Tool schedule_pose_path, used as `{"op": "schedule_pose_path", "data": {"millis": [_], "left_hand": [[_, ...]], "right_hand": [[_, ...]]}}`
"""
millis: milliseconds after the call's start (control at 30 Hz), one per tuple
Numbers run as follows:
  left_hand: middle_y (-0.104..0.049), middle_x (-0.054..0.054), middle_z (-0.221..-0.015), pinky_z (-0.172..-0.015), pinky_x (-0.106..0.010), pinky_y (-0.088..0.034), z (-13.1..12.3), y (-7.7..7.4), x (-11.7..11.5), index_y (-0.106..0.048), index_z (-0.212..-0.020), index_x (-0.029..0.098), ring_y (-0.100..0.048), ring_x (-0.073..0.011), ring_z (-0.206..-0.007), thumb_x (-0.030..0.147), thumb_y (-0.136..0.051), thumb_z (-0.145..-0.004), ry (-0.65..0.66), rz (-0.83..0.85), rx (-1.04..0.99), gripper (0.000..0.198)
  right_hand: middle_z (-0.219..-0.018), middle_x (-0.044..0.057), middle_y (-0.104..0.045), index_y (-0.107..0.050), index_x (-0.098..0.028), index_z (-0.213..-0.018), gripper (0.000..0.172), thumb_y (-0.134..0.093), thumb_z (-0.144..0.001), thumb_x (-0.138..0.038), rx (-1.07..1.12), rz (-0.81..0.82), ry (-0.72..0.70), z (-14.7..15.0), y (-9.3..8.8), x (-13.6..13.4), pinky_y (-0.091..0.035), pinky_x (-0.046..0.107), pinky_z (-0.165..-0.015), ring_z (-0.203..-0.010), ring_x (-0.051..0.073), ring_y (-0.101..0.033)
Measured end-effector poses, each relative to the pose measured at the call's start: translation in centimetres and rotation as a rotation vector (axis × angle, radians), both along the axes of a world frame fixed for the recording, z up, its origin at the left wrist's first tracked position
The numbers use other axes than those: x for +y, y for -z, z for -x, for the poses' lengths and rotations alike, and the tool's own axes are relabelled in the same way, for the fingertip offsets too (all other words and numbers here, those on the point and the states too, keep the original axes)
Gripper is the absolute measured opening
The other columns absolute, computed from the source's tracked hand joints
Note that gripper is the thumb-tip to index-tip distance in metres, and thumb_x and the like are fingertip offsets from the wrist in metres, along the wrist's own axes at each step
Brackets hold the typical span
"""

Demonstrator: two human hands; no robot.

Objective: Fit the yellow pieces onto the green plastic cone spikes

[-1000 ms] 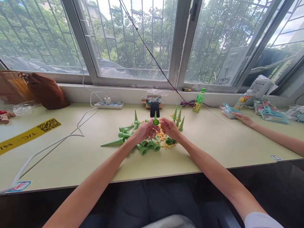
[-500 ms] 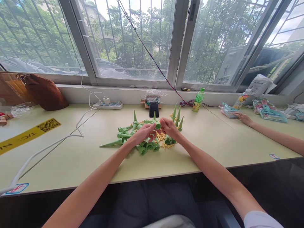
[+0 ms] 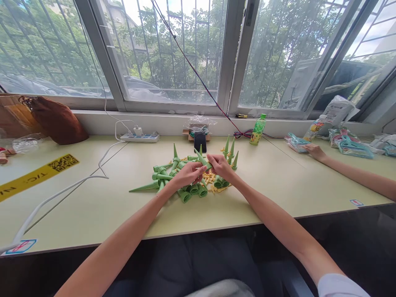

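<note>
A green plastic watering spike point(image 3: 201, 158) is held between my hands above the pile, tilted with its point up and to the left. My left hand point(image 3: 189, 173) grips it near the wide end, thumb along its side. The fingers of my right hand point(image 3: 219, 166) are closed at that same wide end; whether a small part is also pinched there is hidden. Below lie several more green spikes point(image 3: 185, 195), many with open threaded ends facing me. Small yellow pieces point(image 3: 211, 180) are scattered among them. Three spikes point(image 3: 231, 150) stand point-up just beyond my right hand.
A phone point(image 3: 200, 141) leans on a small box behind the pile. A green bottle point(image 3: 258, 130) stands back right. At far right another person's hand point(image 3: 314, 152) touches packaged blue items point(image 3: 297, 142). A white cable point(image 3: 89, 177) and power strip point(image 3: 140, 137) lie left.
The spike in my hands has turned: its open end faced me before, and now its side shows with the point up left. The other person's hand has barely moved.
</note>
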State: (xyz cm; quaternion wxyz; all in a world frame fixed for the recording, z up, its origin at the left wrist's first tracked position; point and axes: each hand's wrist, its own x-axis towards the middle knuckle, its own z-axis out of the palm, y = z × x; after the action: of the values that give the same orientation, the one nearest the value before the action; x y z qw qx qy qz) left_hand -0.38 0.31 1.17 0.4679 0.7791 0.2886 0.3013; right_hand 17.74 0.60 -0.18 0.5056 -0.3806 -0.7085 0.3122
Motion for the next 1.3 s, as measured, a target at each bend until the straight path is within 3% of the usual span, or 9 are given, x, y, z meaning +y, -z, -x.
{"op": "schedule_pose_path", "data": {"millis": [200, 367, 467, 600, 733, 900, 1067, 1167, 1300], "left_hand": [[-0.054, 0.000, -0.056, -0.052, -0.023, -0.038, -0.5, -0.2, -0.5, -0.065, -0.075, 0.016, -0.051, -0.0135, -0.053, 0.036, -0.068, -0.077, -0.102, -0.144, -0.014, 0.020], [-0.062, -0.004, -0.079, -0.060, -0.025, -0.039, -0.7, 0.1, -0.1, -0.067, -0.074, 0.017, -0.049, -0.0136, -0.061, 0.032, -0.068, -0.077, -0.132, -0.339, 0.011, 0.015], [-0.060, -0.005, -0.082, -0.062, -0.026, -0.039, -0.5, 0.5, 0.2, -0.068, -0.076, 0.018, -0.047, -0.0139, -0.061, 0.033, -0.067, -0.078, -0.131, -0.433, 0.042, 0.015], [-0.059, -0.006, -0.085, -0.063, -0.026, -0.038, -0.4, 0.8, 0.6, -0.066, -0.080, 0.018, -0.047, -0.0145, -0.062, 0.035, -0.061, -0.084, -0.150, -0.527, 0.082, 0.018], [-0.060, -0.006, -0.082, -0.063, -0.026, -0.036, -0.5, 0.9, 0.9, -0.066, -0.087, 0.017, -0.049, -0.0151, -0.063, 0.038, -0.058, -0.087, -0.248, -0.568, 0.077, 0.022], [-0.067, -0.006, -0.083, -0.058, -0.024, -0.040, -0.6, 0.7, 1.0, -0.067, -0.098, 0.016, -0.051, -0.0126, -0.055, 0.049, -0.054, -0.087, -0.365, -0.417, 0.017, 0.037], [-0.067, -0.008, -0.069, -0.041, -0.023, -0.038, -0.9, 0.1, 0.7, -0.068, -0.074, 0.012, -0.051, -0.0110, -0.043, 0.066, -0.038, -0.087, -0.304, -0.034, -0.095, 0.063], [-0.067, -0.009, -0.071, -0.040, -0.023, -0.039, -1.0, -0.2, 0.4, -0.067, -0.072, 0.011, -0.052, -0.0106, -0.044, 0.067, -0.042, -0.085, -0.249, 0.125, -0.164, 0.063], [-0.066, -0.007, -0.069, -0.041, -0.022, -0.039, -0.9, -0.2, 0.3, -0.065, -0.071, 0.012, -0.050, -0.0093, -0.045, 0.063, -0.048, -0.085, -0.210, 0.160, -0.189, 0.055]], "right_hand": [[-0.046, -0.006, -0.030, -0.035, -0.021, -0.058, 0.051, -0.042, -0.089, -0.061, -0.041, -0.016, 0.016, -0.1, 0.1, 0.2, -0.026, 0.023, -0.041, -0.040, 0.008, -0.033], [-0.045, -0.005, -0.031, -0.037, -0.020, -0.054, 0.051, -0.040, -0.091, -0.056, -0.106, -0.026, 0.036, -0.3, 0.3, 0.5, -0.025, 0.023, -0.043, -0.042, 0.008, -0.032], [-0.044, -0.005, -0.031, -0.039, -0.019, -0.053, 0.051, -0.040, -0.091, -0.052, -0.140, -0.042, 0.063, -0.2, 0.3, 0.5, -0.023, 0.024, -0.044, -0.042, 0.008, -0.030], [-0.045, -0.005, -0.031, -0.035, -0.019, -0.053, 0.050, -0.040, -0.092, -0.050, -0.131, -0.104, 0.162, 0.2, 0.2, 0.3, -0.022, 0.024, -0.046, -0.044, 0.008, -0.030], [-0.045, -0.004, -0.032, -0.033, -0.020, -0.052, 0.052, -0.039, -0.094, -0.050, -0.077, -0.158, 0.275, 0.6, 0.1, 0.1, -0.024, 0.026, -0.048, -0.045, 0.009, -0.030], [-0.048, -0.003, -0.040, -0.037, -0.020, -0.057, 0.052, -0.036, -0.095, -0.056, -0.037, -0.154, 0.292, 0.4, 0.0, 0.2, -0.029, 0.025, -0.050, -0.047, 0.010, -0.036], [-0.050, -0.002, -0.045, -0.040, -0.021, -0.061, 0.052, -0.033, -0.094, -0.060, -0.066, -0.155, 0.276, 0.2, -0.1, 0.2, -0.032, 0.025, -0.052, -0.049, 0.011, -0.041], [-0.052, -0.002, -0.047, -0.042, -0.020, -0.062, 0.051, -0.033, -0.095, -0.059, -0.128, -0.187, 0.233, 0.3, -0.1, 0.0, -0.034, 0.024, -0.054, -0.051, 0.011, -0.042], [-0.054, -0.003, -0.048, -0.045, -0.019, -0.066, 0.049, -0.033, -0.095, -0.057, -0.185, -0.198, 0.164, 0.3, -0.1, -0.2, -0.032, 0.023, -0.053, -0.051, 0.010, -0.040]]}}
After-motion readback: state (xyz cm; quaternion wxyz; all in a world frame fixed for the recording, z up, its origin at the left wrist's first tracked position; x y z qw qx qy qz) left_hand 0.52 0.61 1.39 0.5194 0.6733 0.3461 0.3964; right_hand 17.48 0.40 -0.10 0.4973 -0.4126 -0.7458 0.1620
